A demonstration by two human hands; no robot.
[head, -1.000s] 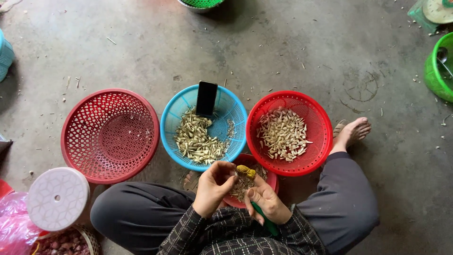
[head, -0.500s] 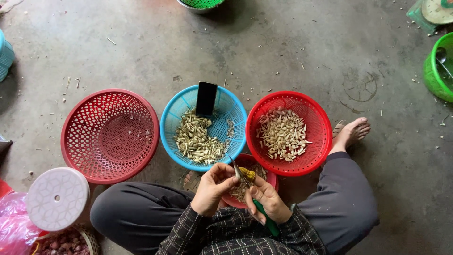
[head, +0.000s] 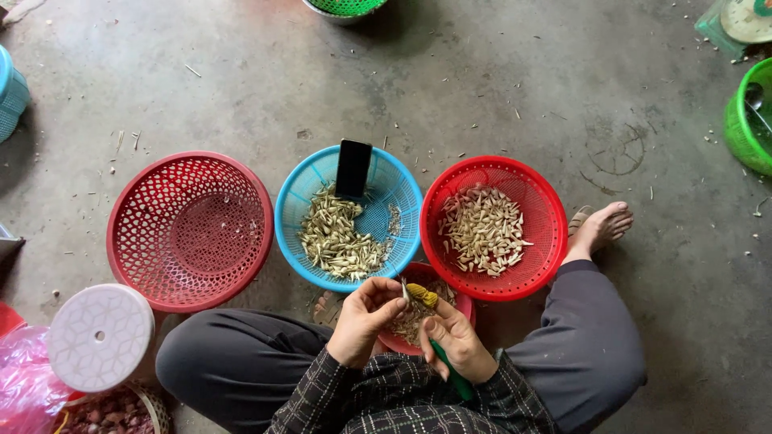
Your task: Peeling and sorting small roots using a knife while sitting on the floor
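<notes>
Green-handled knife (head: 447, 371) clamped in right hand (head: 458, 344); left hand (head: 366, 320) pinches small clove (head: 404, 293) at blade, above small red basket (head: 464, 308), blue basket (head: 301, 207) at 12 o'clock. Risk: blade slipping toward left fingertips (head: 396, 304).

Bare grey concrete floor (head: 498, 88), stained and scratched, strewn with small husk scraps; faint circular scuff mark (head: 615, 149) at two o'clock; darker damp-looking patch at twelve o'clock; soft, even daylight, weak shadows only; no walls, windows or furniture within view.
</notes>
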